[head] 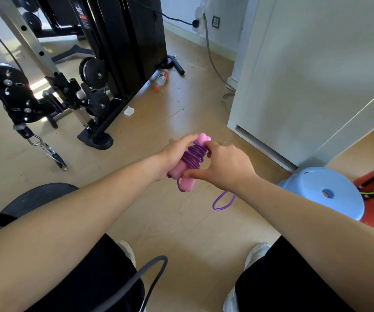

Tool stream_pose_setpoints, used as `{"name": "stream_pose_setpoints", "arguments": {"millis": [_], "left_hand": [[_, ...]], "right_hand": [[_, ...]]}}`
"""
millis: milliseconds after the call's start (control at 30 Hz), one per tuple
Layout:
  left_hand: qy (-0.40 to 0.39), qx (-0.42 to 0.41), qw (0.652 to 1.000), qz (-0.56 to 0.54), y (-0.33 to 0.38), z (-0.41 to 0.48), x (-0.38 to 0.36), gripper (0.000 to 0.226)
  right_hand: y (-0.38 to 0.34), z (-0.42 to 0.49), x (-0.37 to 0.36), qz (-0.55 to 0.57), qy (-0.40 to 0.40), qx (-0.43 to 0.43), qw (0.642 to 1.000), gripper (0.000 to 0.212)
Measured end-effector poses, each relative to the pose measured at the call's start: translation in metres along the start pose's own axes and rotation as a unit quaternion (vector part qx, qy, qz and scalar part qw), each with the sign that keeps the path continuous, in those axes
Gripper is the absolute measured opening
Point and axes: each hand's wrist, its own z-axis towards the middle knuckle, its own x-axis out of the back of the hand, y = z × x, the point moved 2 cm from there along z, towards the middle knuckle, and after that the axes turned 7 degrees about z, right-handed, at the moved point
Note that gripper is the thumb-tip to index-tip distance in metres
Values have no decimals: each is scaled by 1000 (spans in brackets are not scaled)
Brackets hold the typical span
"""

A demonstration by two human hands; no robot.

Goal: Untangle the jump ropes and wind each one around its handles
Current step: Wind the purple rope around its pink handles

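Winding looked nearly done: the left hand (174, 154) gripped the pink handles (187, 182), the right hand (227, 168) pinched the purple rope (194, 156) coiled there, and the loose loop (223, 202) beneath that hand probably needed wrapping next.

Floor: we see pale wood-look boards (181, 233) with bits of litter.
Left: we find a black and steel cable machine (123, 41) standing on the floor.
Right: we face a white cabinet (305, 75), with a blue plastic stool (305, 188) near its corner.
Far wall: we make out a white power strip (200, 14).
Light: we note a bright daylight patch (38, 86) behind the machine.
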Motion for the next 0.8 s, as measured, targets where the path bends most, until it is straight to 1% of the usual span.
{"name": "stream_pose_setpoints", "arguments": {"millis": [33, 133, 267, 300, 367, 400, 500, 533, 600, 700, 800], "left_hand": [[17, 11, 1000, -11, 0, -1, 0, 29], [52, 17, 998, -17, 2, -2, 1, 13], [41, 19, 999, -26, 3, 0, 3, 24], [37, 11, 999, -31, 3, 0, 4, 21], [28, -5, 999, -44, 4, 1, 7, 6], [18, -10, 999, -42, 4, 0, 9, 12], [-21, -29, 999, -27, 3, 1, 16, 55], [-33, -42, 998, -25, 3, 2, 17, 62], [-45, -72, 996, 4, 3, 1, 20, 60], [-46, -146, 984, 86, 3, -1, 19, 66], [-19, -198, 975, 98, 3, -4, 10, 65]], "right_hand": [[3, 1, -1, -16, 4, -3, 1000, 82], [11, 5, -3, -29, 24, -17, 999, 71], [18, 7, 0, -17, 25, -57, 998, 64], [19, 8, 1, -8, 24, -69, 997, 64], [22, 10, 2, 23, 20, -90, 996, 63], [23, 10, 2, 43, 17, -100, 994, 62], [27, 12, 6, 99, 3, -133, 986, 59], [29, 13, 8, 115, 1, -139, 984, 59], [32, 16, 13, 148, -1, -143, 979, 61], [34, 18, 14, 177, -10, -152, 972, 61], [36, 18, 14, 208, -16, -164, 964, 69]]}}
